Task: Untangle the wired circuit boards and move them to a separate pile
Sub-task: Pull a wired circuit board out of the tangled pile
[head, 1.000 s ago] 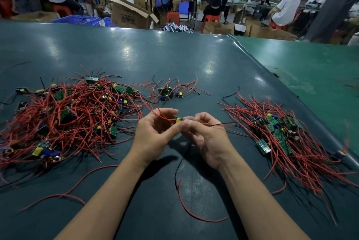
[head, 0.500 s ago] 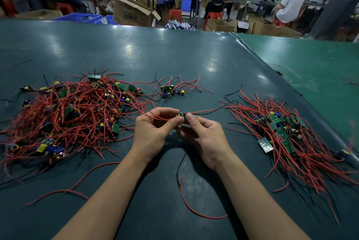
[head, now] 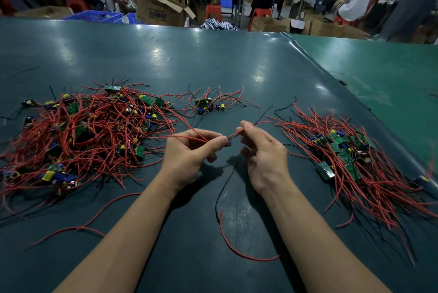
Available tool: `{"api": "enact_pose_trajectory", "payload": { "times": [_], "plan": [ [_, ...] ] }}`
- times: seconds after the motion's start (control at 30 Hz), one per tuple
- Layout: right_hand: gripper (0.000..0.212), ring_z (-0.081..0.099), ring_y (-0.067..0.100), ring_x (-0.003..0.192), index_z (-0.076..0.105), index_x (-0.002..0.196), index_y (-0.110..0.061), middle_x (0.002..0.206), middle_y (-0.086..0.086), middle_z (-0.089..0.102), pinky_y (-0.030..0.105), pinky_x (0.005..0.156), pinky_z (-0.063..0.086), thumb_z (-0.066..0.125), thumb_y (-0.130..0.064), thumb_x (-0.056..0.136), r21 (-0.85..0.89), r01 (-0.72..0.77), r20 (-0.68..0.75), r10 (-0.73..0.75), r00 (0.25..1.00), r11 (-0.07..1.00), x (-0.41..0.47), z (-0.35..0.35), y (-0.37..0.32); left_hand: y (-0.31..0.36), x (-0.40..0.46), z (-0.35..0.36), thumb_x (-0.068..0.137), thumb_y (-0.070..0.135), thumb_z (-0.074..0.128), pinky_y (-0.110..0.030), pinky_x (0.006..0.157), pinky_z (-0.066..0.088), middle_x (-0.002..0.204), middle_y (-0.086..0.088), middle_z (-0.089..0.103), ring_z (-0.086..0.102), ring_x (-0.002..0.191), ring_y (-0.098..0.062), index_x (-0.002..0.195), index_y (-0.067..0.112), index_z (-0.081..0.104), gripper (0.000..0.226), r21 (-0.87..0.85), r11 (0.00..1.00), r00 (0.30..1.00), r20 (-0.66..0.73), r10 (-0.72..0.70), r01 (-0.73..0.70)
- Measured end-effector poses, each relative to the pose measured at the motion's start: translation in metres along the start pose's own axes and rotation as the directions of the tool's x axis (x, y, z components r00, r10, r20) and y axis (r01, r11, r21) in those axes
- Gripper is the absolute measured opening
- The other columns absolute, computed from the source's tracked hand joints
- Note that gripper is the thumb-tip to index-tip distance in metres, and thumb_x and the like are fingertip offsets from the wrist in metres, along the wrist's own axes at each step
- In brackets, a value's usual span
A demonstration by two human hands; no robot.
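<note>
While both hands hover over the dark green tabletop (head: 213, 60), the left hand (head: 189, 152) pinches a small circuit board with a blue component (head: 229, 142) between thumb and forefinger, its other fingers curled loosely. Just beside it, the right hand (head: 263, 152) pinches a red wire (head: 238, 132) leading from that board, thumb and fingertips pressed together, the remaining fingers relaxed. A black wire (head: 224, 186) and a loose red strand (head: 237, 245) trail down from the board onto the tabletop between the forearms. To the left lies the big tangled heap of red-wired green boards (head: 90, 136) — some with yellow and blue parts showing. To the right sits the separate sorted pile of boards and red wires (head: 350, 162). Beyond the hands, a small cluster of wired boards (head: 208, 105) rests apart from both. Across the tabletop stands an open cardboard box (head: 158, 10).
</note>
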State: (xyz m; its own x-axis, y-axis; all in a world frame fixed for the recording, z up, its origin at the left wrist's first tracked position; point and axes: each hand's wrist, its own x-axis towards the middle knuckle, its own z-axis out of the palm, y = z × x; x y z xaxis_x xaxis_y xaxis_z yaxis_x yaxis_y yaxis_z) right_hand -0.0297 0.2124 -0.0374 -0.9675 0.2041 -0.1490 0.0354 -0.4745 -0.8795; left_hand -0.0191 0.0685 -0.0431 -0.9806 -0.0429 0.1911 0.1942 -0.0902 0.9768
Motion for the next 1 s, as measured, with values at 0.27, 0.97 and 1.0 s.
{"api": "enact_pose_trajectory", "payload": {
  "times": [0.27,0.97,1.0],
  "plan": [
    [0.008,0.055,0.005,0.052,0.073,0.088,-0.011,0.067,0.001,0.072,0.016,0.047,0.043,0.067,-0.006,0.089,0.083,0.067,-0.085,-0.06,0.995,0.994,0.008,-0.004,-0.004,-0.001,0.001,-0.002,0.067,0.023,0.081,-0.022,0.057,0.05,0.065,-0.005,0.07,0.058,0.052,-0.015,0.084,0.002,0.074,0.027,0.023,1.0,1.0,0.017,-0.007,0.006],
    [0.018,0.056,0.011,0.046,0.058,0.094,-0.019,0.074,0.008,0.068,0.024,0.041,0.048,0.058,0.0,0.093,-0.29,0.378,-0.06,-0.411,0.91,0.879,0.028,-0.021,-0.004,0.0,0.0,-0.003,0.066,0.025,0.081,-0.024,0.057,0.052,0.07,-0.008,0.073,0.06,0.055,-0.016,0.085,0.001,0.074,0.031,0.051,0.998,0.996,0.08,-0.035,0.031],
    [0.019,0.056,0.011,0.045,0.057,0.091,-0.018,0.075,0.01,0.067,0.025,0.041,0.049,0.056,0.0,0.093,-0.299,0.383,-0.061,-0.418,0.907,0.874,0.028,-0.021,-0.003,0.0,0.0,-0.003,0.066,0.024,0.081,-0.024,0.057,0.052,0.071,-0.009,0.073,0.06,0.055,-0.016,0.085,0.001,0.074,0.031,0.053,0.998,0.996,0.081,-0.037,0.032]
  ]
}}
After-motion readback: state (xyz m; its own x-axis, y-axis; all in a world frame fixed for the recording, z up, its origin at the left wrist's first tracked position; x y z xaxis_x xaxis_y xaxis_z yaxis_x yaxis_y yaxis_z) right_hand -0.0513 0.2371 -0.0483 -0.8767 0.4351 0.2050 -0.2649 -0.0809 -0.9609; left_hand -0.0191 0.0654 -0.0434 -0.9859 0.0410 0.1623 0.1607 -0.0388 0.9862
